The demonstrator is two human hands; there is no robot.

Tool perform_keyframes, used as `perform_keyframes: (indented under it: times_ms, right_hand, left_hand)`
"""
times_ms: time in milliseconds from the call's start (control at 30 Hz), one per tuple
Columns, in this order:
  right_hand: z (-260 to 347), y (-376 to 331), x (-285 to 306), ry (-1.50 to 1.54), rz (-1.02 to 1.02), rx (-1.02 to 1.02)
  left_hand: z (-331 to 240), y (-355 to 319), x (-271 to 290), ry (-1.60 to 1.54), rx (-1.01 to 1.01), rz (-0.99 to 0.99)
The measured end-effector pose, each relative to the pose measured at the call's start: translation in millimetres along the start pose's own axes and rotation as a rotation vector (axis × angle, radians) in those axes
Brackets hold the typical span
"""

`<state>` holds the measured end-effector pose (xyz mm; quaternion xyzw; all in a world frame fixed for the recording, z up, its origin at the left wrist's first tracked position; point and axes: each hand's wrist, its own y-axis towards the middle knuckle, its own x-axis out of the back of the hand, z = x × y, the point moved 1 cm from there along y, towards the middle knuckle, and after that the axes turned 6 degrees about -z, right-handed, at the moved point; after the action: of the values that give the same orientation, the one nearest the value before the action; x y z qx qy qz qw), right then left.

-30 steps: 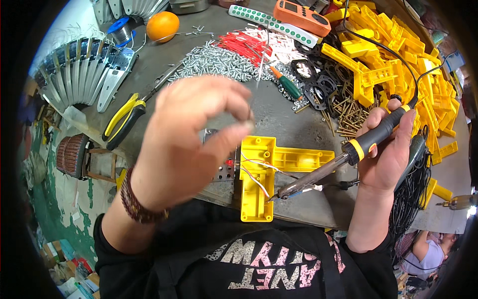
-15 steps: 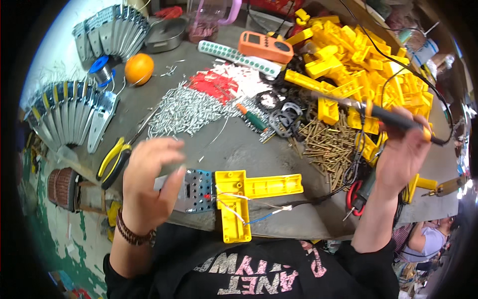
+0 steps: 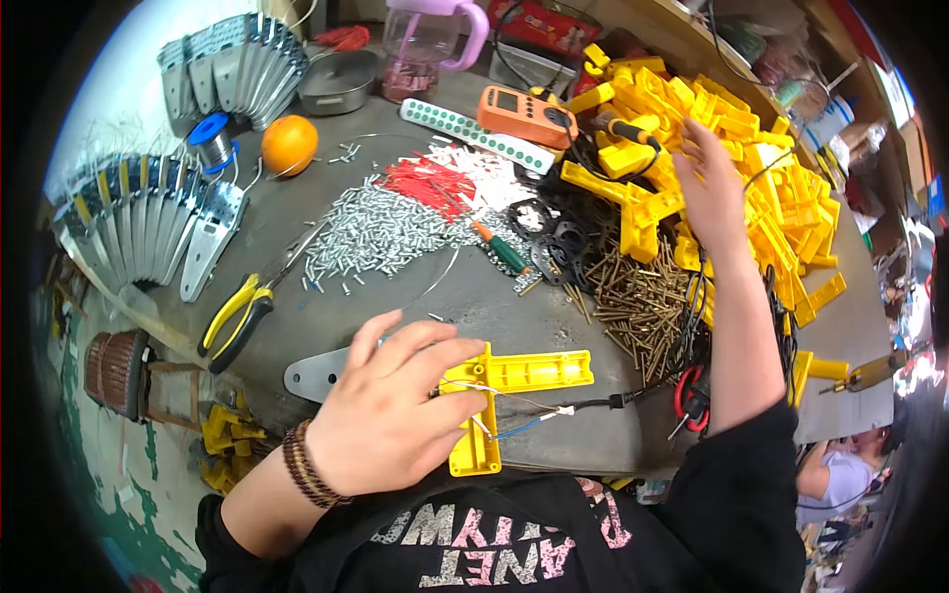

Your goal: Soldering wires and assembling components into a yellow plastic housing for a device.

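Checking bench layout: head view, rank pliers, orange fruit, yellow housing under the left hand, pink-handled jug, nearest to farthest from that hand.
1. Yellow housing, at the left hand, rightward
2. Pliers, upper left
3. Orange fruit, farther up, left
4. Pink-handled jug, far side of table

workbench: fairly bright, even light, soft shadows
white area, upper left: washed out
metal plates: bright glints
right hand: slightly soft, possibly motion blur
clutter, right side: stretched, fine detail unclear
bench edge: bowed, fisheye; black picture corners
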<state>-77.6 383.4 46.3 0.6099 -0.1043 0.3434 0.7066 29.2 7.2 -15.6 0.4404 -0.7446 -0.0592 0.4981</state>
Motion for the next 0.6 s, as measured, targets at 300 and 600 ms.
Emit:
perform_keyframes:
  times_ms: [300,600]
  right_hand:
    - [146,-126,45,0.242,0.749,0.174]
    - [146,-119,38,0.512,0.724,-0.158]
  left_hand:
    - [17,-3,-18,-0.003,-0.088,-0.182]
    - [18,-6,-24,-0.095,-0.015,-0.079]
